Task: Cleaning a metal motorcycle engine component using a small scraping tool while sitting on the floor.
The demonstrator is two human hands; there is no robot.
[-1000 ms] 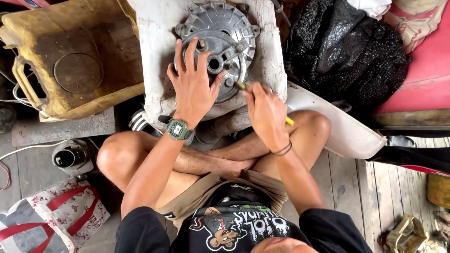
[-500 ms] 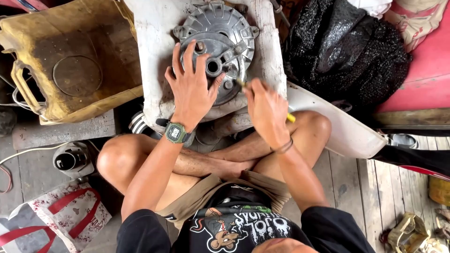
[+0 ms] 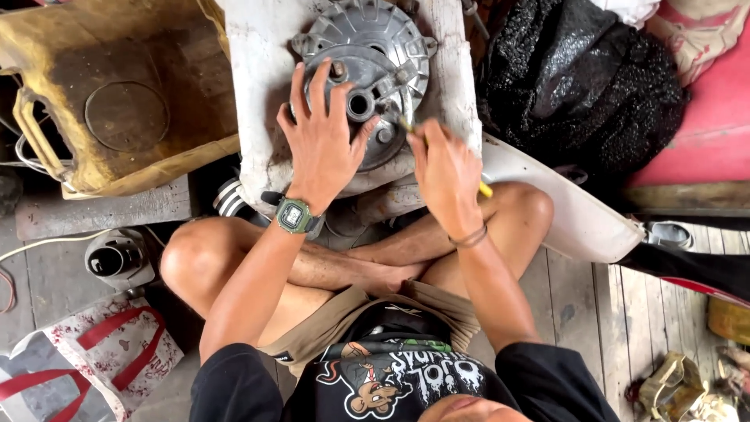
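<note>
We see the left hand (image 3: 324,144) spread flat, fingers open, pressing on the round grey metal hub (image 3: 366,74), which lies on a white slab (image 3: 258,86) ahead of the crossed legs; the right hand (image 3: 444,172) is closed around a yellow-handled tool (image 3: 484,189), its tip at the hub's right edge; a dirty yellow jerrycan (image 3: 117,94) lies far left; a white-and-red printed bag (image 3: 86,359) sits at lower left.

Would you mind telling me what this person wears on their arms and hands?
Both forearms are bare and neither hand is gloved. The left wrist carries a watch with a square green case and a dark strap. The right wrist has a thin dark band looped around it. Short black sleeves of a printed T-shirt end above the elbows.
</note>
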